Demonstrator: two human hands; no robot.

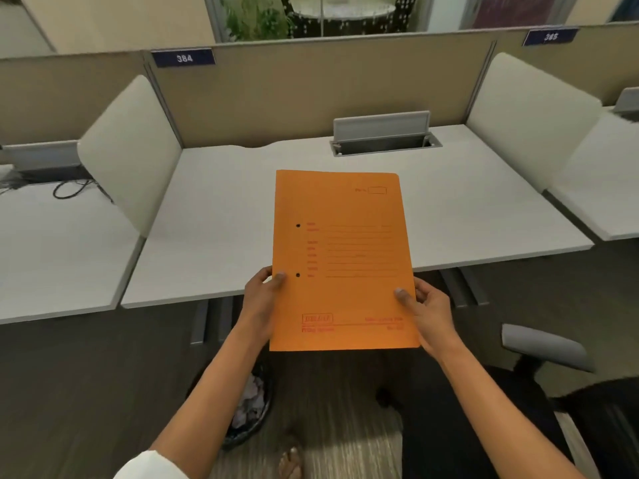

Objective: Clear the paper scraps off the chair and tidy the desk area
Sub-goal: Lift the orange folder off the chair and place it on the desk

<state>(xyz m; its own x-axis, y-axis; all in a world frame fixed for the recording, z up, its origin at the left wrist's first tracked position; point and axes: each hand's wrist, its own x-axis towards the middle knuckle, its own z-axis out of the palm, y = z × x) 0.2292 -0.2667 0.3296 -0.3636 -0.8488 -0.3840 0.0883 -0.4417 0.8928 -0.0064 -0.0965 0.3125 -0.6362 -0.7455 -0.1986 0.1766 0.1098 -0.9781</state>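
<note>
both arms reach forward, left hand [263, 299] and right hand [427, 314] pinching closed, thumbs on top.

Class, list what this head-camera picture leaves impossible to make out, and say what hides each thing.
1. Head view: red print on the orange folder is too blurred to read.
2. The chair seat is cut off by the right edge; scraps there cannot be checked.
3. The bin is partly hidden by the left forearm.
4. Left hand and right hand fingers lie behind the folder.

- Red print on the orange folder [342, 257] is too blurred to read.
- The chair [567, 371] is cut off at the right edge.
- The folder hides most fingers of each hand.
</note>
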